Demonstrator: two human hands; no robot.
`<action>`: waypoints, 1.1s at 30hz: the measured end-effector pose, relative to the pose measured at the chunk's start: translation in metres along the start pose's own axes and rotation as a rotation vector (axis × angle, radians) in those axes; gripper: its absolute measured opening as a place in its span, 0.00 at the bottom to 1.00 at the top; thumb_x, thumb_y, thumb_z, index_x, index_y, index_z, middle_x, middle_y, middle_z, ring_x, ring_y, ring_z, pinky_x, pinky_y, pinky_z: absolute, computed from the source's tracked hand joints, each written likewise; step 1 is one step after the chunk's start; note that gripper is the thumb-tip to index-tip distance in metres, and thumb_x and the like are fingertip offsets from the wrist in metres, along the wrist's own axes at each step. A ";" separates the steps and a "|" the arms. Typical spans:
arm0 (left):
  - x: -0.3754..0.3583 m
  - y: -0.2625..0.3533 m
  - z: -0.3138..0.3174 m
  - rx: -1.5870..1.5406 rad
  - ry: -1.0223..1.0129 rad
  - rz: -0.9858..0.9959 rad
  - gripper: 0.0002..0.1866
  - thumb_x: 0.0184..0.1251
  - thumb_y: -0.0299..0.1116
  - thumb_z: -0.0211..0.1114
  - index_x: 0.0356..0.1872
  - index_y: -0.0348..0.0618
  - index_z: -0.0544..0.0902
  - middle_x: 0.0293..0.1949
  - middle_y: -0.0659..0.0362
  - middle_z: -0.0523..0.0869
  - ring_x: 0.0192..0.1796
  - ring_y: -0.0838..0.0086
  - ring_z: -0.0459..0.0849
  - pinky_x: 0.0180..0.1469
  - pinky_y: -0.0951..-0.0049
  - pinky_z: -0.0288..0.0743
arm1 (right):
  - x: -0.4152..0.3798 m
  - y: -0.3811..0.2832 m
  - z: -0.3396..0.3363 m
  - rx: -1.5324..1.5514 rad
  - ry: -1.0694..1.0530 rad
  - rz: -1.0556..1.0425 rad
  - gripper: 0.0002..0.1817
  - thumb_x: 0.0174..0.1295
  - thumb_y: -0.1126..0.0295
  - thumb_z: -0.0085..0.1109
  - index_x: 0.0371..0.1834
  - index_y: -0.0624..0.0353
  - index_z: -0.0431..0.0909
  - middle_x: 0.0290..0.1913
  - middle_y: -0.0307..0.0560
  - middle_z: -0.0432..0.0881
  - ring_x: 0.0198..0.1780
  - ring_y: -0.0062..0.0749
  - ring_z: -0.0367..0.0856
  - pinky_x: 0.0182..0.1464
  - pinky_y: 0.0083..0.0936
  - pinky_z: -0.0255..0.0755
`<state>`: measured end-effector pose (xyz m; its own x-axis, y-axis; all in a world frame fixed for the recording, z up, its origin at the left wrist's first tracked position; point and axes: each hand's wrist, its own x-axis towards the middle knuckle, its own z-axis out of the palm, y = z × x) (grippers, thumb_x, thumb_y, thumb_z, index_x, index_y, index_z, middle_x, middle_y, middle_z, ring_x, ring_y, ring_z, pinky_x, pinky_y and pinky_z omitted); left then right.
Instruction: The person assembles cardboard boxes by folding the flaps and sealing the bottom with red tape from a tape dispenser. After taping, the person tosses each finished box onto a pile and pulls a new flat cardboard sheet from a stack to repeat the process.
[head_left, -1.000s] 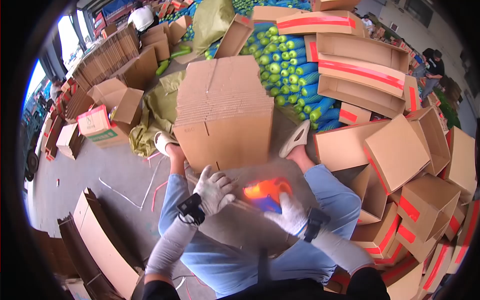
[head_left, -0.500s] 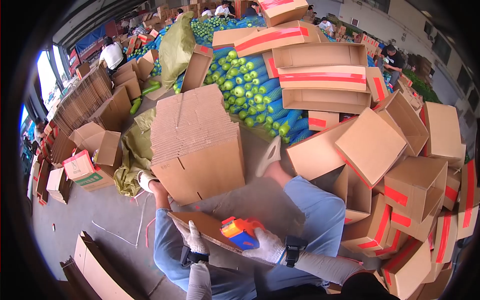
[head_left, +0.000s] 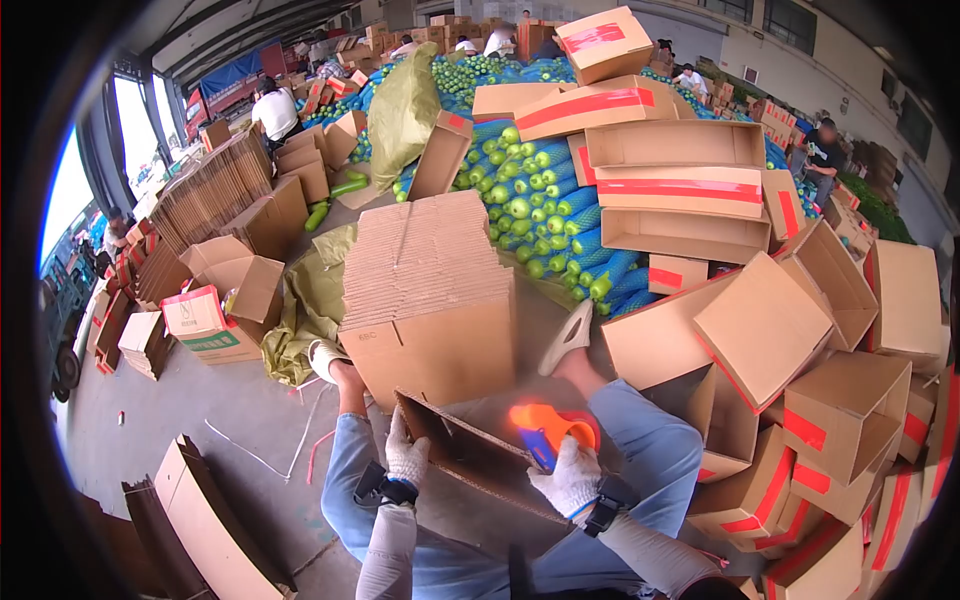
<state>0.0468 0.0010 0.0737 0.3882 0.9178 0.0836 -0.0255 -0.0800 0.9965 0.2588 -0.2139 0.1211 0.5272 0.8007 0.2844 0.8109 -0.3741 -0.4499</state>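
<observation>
Hands (head_left: 407, 458) gripping carton (head_left: 480, 462); tape dispenser (head_left: 548, 430)

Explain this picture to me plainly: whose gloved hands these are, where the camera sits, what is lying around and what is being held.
There is no machine here. The single view comes from a camera worn on a person's head, looking down at their own lap and legs. The left hand, in a white glove, grips the edge of a flat cardboard box held across the knees. The right hand holds an orange and blue tape dispenser against it. Just ahead stands a stack of flattened cartons. To the right lies a heap of finished boxes with red tape. Behind is a pile of green fruit in blue netting. Other people work farther back.
</observation>
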 end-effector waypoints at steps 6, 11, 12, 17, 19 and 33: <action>-0.013 0.081 -0.024 0.834 -0.343 0.075 0.41 0.51 0.26 0.56 0.73 0.53 0.64 0.42 0.39 0.86 0.48 0.46 0.85 0.51 0.53 0.80 | 0.056 0.030 -0.002 0.361 0.232 0.655 0.38 0.47 0.51 0.75 0.51 0.66 0.65 0.37 0.60 0.83 0.37 0.59 0.85 0.40 0.46 0.79; -0.040 0.047 -0.011 1.286 -0.257 0.010 0.41 0.56 0.27 0.60 0.75 0.44 0.57 0.42 0.44 0.86 0.40 0.49 0.88 0.41 0.53 0.82 | 0.083 0.058 0.045 0.724 0.070 0.433 0.43 0.47 0.49 0.77 0.56 0.71 0.67 0.45 0.63 0.84 0.49 0.57 0.83 0.56 0.40 0.74; -0.030 0.067 0.003 1.358 -0.223 -0.069 0.41 0.57 0.27 0.60 0.75 0.42 0.57 0.44 0.44 0.86 0.39 0.51 0.88 0.40 0.54 0.82 | 0.082 0.065 0.043 0.799 0.092 0.450 0.35 0.52 0.55 0.75 0.55 0.68 0.71 0.46 0.55 0.83 0.48 0.46 0.82 0.54 0.36 0.74; -0.021 0.086 0.025 1.503 -0.389 -0.066 0.40 0.59 0.26 0.59 0.75 0.42 0.57 0.47 0.46 0.85 0.38 0.53 0.89 0.39 0.55 0.83 | 0.045 0.098 -0.033 1.261 0.252 0.475 0.25 0.67 0.62 0.64 0.63 0.64 0.73 0.53 0.43 0.82 0.52 0.31 0.82 0.57 0.30 0.76; -0.017 0.085 0.031 1.409 -0.449 -0.060 0.40 0.60 0.28 0.59 0.76 0.42 0.56 0.46 0.48 0.84 0.38 0.56 0.90 0.41 0.57 0.84 | 0.025 0.107 -0.061 1.354 0.196 0.329 0.34 0.67 0.53 0.63 0.69 0.66 0.67 0.58 0.47 0.80 0.58 0.36 0.81 0.62 0.34 0.74; -0.015 0.094 0.065 1.283 -0.709 -0.122 0.40 0.65 0.69 0.55 0.59 0.42 0.81 0.52 0.41 0.80 0.52 0.45 0.83 0.57 0.49 0.76 | 0.110 0.090 -0.059 1.097 -0.591 0.023 0.28 0.60 0.46 0.68 0.44 0.65 0.82 0.29 0.39 0.83 0.31 0.19 0.81 0.34 0.21 0.74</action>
<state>0.0987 -0.0453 0.1656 0.6985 0.5954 -0.3969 0.7095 -0.6483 0.2762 0.4044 -0.1870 0.1621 0.1130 0.9932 -0.0296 0.0135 -0.0313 -0.9994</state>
